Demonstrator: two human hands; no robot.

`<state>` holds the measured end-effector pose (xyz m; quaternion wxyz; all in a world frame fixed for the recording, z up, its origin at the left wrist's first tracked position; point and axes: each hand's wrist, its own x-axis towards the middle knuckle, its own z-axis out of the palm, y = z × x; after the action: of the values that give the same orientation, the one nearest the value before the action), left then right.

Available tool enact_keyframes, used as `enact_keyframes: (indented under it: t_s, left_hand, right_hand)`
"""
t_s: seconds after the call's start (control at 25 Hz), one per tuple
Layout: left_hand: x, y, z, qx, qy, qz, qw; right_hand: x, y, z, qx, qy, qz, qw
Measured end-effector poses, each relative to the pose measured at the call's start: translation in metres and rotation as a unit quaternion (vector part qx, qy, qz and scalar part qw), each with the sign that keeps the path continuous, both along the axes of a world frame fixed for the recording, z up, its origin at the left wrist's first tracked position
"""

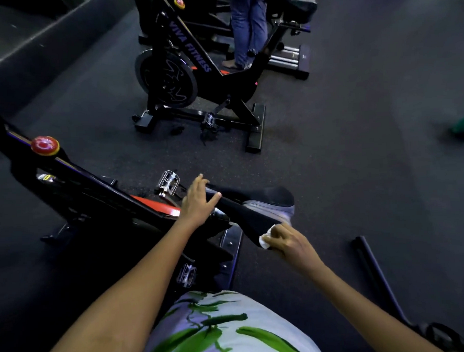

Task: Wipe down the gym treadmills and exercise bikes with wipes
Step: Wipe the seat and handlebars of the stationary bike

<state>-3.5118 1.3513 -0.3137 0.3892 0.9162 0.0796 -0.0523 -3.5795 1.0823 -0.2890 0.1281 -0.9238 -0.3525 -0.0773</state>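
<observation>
At 9 o'clock, a red knob (45, 145) sat on the near exercise bike (99, 197) frame. The left hand (197, 202) rested on the saddle (243, 215) nose, fingers straight and spread. At 4 o'clock of it, the right hand (287, 240) pinched a white wipe (265, 241) against the saddle's rear. A second bike (194, 79) stood at 12 o'clock.

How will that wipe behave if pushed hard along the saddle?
The wipe looks soft and bunched in the right hand, so it will probably crumple rather than slide flat. It seems light and may slip free. The left hand steadies the saddle.
</observation>
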Motion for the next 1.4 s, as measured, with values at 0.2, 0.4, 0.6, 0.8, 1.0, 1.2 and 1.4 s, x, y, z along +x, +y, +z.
enact_keyframes:
  t_s: [0.2,0.4,0.6,0.8,1.0,1.2,1.4]
  left_hand:
    - [-0.002,0.006,0.000,-0.019,-0.038,-0.004,0.999]
    - [-0.004,0.006,-0.004,-0.036,-0.056,-0.002,0.998]
    - [-0.006,0.005,-0.004,-0.067,-0.054,-0.007,0.996]
    - [-0.007,0.004,-0.007,-0.083,-0.053,-0.003,0.995]
    - [-0.006,-0.004,-0.011,-0.128,-0.050,0.046,0.989]
    - [-0.006,-0.017,-0.005,-0.122,-0.054,0.119,0.984]
    - [-0.006,-0.028,-0.004,-0.096,-0.057,0.180,0.977]
  right_hand:
    - [0.034,0.079,0.007,0.028,0.009,-0.045,0.999]
    - [0.023,0.058,0.008,0.040,0.020,-0.052,0.998]
    - [0.026,0.022,0.007,0.065,0.057,-0.240,0.967]
    - [0.070,0.054,0.013,0.035,0.139,-0.340,0.930]
    - [0.105,0.036,0.022,0.025,0.200,-0.245,0.948]
    - [0.139,0.084,0.020,0.026,0.272,-0.068,0.959]
    - [0.159,0.087,0.020,0.084,0.322,0.049,0.942]
